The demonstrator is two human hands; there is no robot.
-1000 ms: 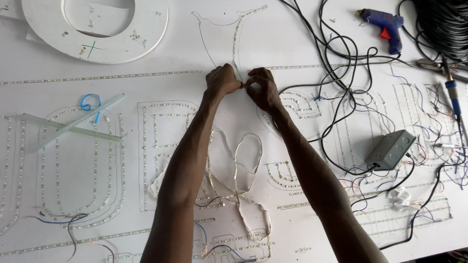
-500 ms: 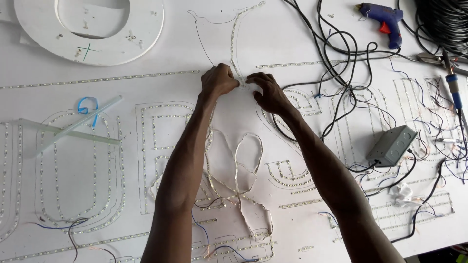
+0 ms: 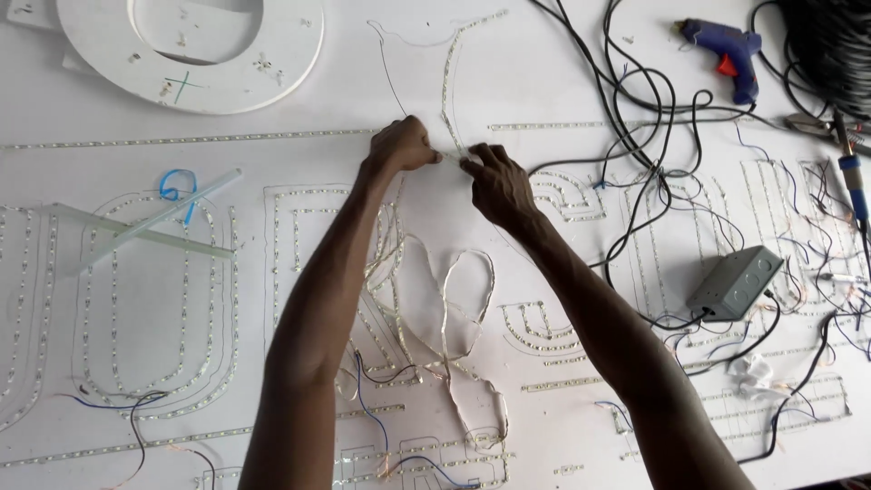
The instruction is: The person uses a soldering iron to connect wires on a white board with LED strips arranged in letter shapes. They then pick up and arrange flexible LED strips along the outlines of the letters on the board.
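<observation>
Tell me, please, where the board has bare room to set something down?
Bare patch between the white ring and the cable tangle, above the hands; another left, around the clear sticks. Crowded at right: grey box, glue gun, loose wires.

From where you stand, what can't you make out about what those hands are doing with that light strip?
All in the head view:
- Where the left hand and right hand pinch the LED strip: fingers cover the strip's end.
- The strip's tiny parts: too small.
- Black cable coil: cut off by the top right edge.
- Strip loops near the forearms: partly hidden.
</observation>
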